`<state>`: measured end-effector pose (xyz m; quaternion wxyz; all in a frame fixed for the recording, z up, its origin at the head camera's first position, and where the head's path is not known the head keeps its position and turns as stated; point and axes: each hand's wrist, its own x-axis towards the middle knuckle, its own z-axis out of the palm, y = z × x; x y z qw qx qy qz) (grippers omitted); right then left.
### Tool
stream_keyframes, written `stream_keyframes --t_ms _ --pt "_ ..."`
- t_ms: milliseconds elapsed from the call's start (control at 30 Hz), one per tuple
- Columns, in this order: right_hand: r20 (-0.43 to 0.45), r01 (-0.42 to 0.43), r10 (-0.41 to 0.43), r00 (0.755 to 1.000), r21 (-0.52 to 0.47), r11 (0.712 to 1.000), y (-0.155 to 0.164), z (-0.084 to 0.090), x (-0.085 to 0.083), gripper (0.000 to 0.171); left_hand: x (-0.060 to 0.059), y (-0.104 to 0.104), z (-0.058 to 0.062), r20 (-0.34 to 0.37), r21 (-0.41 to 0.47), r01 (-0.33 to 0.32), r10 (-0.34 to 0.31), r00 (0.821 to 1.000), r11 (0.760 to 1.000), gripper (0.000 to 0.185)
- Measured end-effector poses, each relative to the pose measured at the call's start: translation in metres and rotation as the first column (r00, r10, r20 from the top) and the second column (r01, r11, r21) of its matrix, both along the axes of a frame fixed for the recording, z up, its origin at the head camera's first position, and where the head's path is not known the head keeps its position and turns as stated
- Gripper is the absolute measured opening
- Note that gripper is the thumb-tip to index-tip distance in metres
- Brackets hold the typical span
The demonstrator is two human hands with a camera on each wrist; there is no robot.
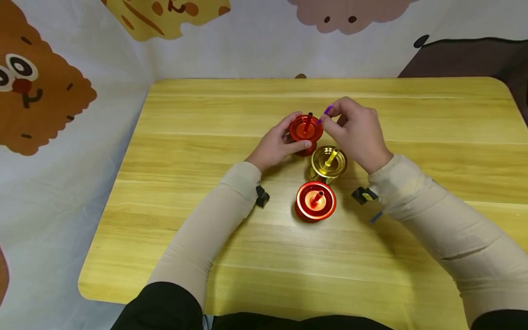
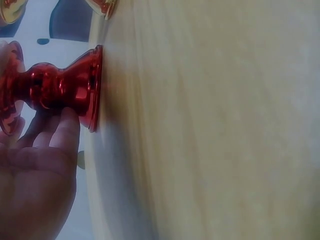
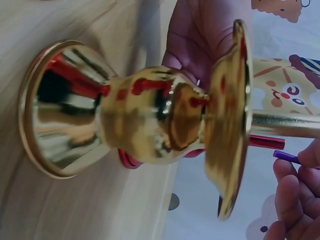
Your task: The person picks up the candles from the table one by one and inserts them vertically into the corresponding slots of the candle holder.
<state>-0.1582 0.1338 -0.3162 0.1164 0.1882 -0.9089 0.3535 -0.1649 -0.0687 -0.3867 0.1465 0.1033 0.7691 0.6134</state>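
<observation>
My left hand (image 1: pixel 274 145) grips the far red metal candle holder (image 1: pixel 300 132) round its dish, with the thumb on the near side. In the left wrist view, this candle holder (image 2: pixel 60 86) shows a flared base, and fingers rest along its stem. A thin purple stick (image 1: pixel 328 110) is pinched between the thumb and finger of my right hand (image 1: pixel 362 132), right beside the dish rim. The right wrist view shows the stick level with the tip of the red post. A gold candle holder (image 1: pixel 328 163) stands nearer me, below the right hand.
A second red candle holder (image 1: pixel 316 201) stands upright just in front of the gold one. All are on a wooden table (image 1: pixel 185 137). Behind it hangs a white cloth (image 1: pixel 255 50) with cartoon prints. Small black cameras (image 1: pixel 262 197) sit at both wrists.
</observation>
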Motion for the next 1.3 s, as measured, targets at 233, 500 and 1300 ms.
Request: stream_keyframes --t_ms 233,500,1300 --pt "-0.016 -0.001 0.001 1.0 -0.005 1.0 -0.004 0.004 -0.002 0.015 -0.001 0.0 -0.006 -0.012 0.024 0.001 -0.001 1.0 1.0 0.082" --pt "-0.01 -0.004 0.004 1.0 -0.004 1.0 -0.009 0.009 -0.005 0.018 -0.001 -0.001 -0.006 -0.014 0.027 0.001 -0.001 1.0 1.0 0.081" --pt "0.105 -0.081 0.071 0.992 0.092 0.992 -0.018 0.011 -0.013 0.015 0.001 -0.003 -0.006 -0.028 0.015 0.005 -0.005 1.0 1.0 0.079"
